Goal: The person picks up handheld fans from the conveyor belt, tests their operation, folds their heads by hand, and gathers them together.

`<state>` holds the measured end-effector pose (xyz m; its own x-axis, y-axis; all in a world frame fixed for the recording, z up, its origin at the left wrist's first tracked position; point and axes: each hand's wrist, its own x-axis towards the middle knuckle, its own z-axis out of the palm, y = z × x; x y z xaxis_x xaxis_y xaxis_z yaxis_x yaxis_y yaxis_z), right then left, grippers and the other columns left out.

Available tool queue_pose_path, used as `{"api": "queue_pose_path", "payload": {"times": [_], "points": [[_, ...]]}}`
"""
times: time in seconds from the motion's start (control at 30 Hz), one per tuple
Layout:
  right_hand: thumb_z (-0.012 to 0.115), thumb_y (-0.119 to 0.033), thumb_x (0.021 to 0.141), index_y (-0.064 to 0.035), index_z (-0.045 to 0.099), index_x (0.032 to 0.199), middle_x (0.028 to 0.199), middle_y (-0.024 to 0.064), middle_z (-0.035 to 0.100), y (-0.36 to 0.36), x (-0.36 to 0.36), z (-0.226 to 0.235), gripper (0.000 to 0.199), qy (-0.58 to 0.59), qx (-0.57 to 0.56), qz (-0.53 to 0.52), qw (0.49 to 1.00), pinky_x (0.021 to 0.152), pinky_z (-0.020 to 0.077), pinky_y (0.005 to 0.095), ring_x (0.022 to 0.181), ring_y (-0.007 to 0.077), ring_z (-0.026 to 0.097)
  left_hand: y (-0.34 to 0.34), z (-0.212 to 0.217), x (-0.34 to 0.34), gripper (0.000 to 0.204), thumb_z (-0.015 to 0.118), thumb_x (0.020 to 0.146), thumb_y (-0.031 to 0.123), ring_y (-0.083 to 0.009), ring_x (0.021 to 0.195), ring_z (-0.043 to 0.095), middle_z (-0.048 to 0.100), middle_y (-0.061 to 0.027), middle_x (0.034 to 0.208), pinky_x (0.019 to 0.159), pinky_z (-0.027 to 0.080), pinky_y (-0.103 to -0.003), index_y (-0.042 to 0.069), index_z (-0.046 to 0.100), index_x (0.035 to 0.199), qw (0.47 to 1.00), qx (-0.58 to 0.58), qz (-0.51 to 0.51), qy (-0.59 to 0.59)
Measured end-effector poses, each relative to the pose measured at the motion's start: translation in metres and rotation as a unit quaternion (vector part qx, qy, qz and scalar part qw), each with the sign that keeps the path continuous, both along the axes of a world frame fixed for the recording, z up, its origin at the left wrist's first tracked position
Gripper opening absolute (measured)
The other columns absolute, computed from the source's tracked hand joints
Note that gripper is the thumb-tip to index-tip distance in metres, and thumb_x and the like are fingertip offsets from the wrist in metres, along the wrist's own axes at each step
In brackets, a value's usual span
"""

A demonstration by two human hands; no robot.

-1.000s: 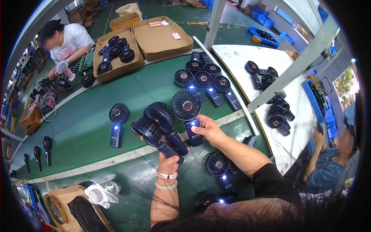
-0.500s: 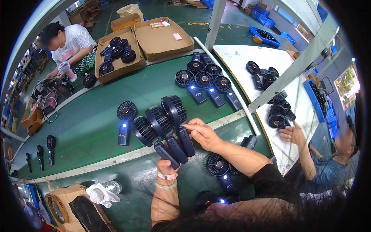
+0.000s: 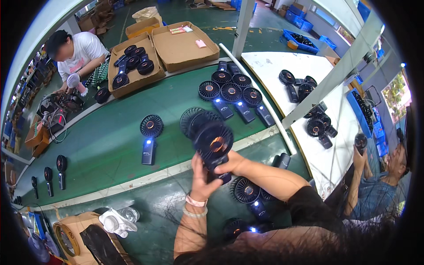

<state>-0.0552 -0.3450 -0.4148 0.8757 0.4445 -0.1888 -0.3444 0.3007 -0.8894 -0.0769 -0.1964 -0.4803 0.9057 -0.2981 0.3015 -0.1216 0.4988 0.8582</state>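
Black handheld fans (image 3: 214,140) are bunched together in front of me, their round grilles turned up toward the camera and blurred by motion. My left hand (image 3: 203,183) presses against their handles from the left. My right hand (image 3: 233,164) closes round the handles from the right, the thumb across the front. The hands and grilles hide most of the handles. Left of them a single fan (image 3: 151,126) with a lit white light lies on the green belt (image 3: 106,141). Close by my right forearm, another lit fan (image 3: 246,190) lies on the near bench.
A cluster of fans (image 3: 231,91) lies at the belt's far right, beside a white pipe (image 3: 265,104). Cardboard trays (image 3: 185,48) stand beyond. Several fans stand at far left. A person in white (image 3: 86,51) works across the belt; another person's hand (image 3: 360,157) holds a fan at right.
The bunched fans have swung round so their grilles face the camera, and my right hand has moved onto the handles. The single fan has shifted slightly right. The person at right has raised a fan.
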Motion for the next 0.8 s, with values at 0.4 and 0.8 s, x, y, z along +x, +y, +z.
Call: {"api": "queue_pose_path", "payload": {"times": [0.4, 0.8], "points": [[0.06, -0.059, 0.069, -0.0006, 0.043, 0.122, 0.114, 0.0192, 0.051, -0.007, 0.002, -0.004, 0.081, 0.165, 0.39, 0.057, 0.904, 0.093, 0.0407, 0.0437, 0.104, 0.0316, 0.052, 0.011, 0.009, 0.007, 0.054, 0.056, 0.075, 0.002, -0.0164, 0.105, 0.049, 0.048, -0.0066, 0.115, 0.09, 0.041, -0.029, 0.002, 0.036, 0.125, 0.986, -0.091, -0.051, 0.128], [0.057, -0.056, 0.073, -0.0002, 0.043, 0.122, 0.115, 0.0209, 0.052, -0.009, 0.001, 0.006, 0.075, 0.136, 0.421, 0.104, 0.891, 0.091, 0.0427, 0.0439, 0.103, 0.0327, 0.054, 0.015, -0.003, 0.01, 0.057, 0.058, 0.077, -0.001, -0.0162, 0.103, 0.051, 0.049, -0.0057, 0.115, 0.084, 0.043, -0.029, 0.002, 0.032, 0.128, 0.976, -0.099, -0.152, 0.124]]}}
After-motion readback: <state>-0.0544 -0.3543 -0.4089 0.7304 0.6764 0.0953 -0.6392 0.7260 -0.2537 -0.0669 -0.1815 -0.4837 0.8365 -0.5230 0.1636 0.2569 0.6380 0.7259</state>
